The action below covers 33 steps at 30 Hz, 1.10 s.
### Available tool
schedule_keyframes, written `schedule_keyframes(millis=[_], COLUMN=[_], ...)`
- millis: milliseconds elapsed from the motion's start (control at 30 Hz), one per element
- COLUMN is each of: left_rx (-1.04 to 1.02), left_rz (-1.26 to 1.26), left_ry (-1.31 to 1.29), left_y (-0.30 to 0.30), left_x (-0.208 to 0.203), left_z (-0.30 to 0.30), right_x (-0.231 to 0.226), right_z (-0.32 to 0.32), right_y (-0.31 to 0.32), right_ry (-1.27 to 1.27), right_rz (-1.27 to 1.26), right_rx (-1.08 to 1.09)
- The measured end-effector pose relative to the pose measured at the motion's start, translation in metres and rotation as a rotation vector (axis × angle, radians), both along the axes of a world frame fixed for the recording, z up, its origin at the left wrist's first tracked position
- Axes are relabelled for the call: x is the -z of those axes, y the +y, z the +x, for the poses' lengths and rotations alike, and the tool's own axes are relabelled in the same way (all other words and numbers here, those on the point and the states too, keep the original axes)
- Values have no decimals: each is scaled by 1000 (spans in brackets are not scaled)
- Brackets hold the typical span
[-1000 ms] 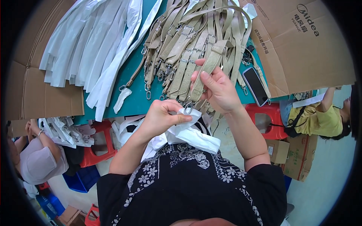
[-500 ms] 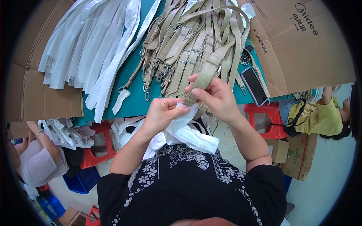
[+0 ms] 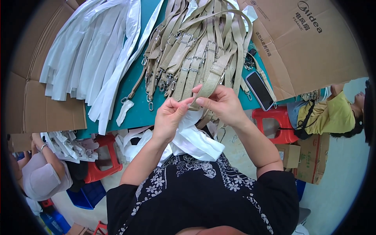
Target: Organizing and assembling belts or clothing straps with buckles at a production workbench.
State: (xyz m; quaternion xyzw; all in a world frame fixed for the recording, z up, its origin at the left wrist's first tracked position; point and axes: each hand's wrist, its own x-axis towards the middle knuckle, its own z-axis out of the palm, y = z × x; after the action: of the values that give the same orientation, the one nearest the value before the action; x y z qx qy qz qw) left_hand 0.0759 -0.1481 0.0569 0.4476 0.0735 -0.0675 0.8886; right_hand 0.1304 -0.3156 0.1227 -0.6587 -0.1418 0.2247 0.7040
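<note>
A green surface (image 3: 137,111) stretched beyond both hands. Past the right hand (image 3: 219,103) and farther right stood a large cardboard panel (image 3: 313,58) with readable dark print, big lettering with characters beside it and a smaller line nearer the hand. Straight ahead of both hands lay a thick heap of beige straps (image 3: 192,55) with metal buckles and clips; a sheaf of white strips (image 3: 94,51) spread ahead and left of the left hand (image 3: 168,117). On the floor, well to the right of the right hand, a brown carton (image 3: 313,156) showed green printing, near a red stool (image 3: 288,133). A loose white strip (image 3: 199,143) hung just below both hands. The held strap (image 3: 207,88), beige, rose from between them toward the heap; the right hand was clamped on it, and the left hand pinched its lower end. Right of the right hand lay a phone (image 3: 259,91), its screen dark.
</note>
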Motion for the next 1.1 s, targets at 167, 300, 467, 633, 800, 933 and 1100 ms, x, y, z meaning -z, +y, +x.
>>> schedule_keyframes(millis=[167, 300, 467, 633, 800, 933, 1100], left_rx=[7, -62, -121, -406, -178, 616, 997], left_rz=[-156, 23, 189, 958, 802, 226, -75], left_ry=[-127, -224, -140, -419, -308, -43, -223], left_y=[-8, -9, -6, 8, 20, 60, 80], left_x=[-4, -3, -3, -9, -25, -38, -9], left_z=[8, 11, 11, 19, 29, 4, -60], right_x=[8, 21, 39, 50, 33, -12, -58], right_z=[2, 1, 0, 1, 17, 70, 201], right_y=[-5, -7, 13, 13, 18, 1, -59], right_ry=[35, -3, -192, 276, 512, 389, 271], right_rz=[-146, -235, -134, -226, 148, 546, 916], right_rx=[-110, -166, 41, -120, -10, -11, 167])
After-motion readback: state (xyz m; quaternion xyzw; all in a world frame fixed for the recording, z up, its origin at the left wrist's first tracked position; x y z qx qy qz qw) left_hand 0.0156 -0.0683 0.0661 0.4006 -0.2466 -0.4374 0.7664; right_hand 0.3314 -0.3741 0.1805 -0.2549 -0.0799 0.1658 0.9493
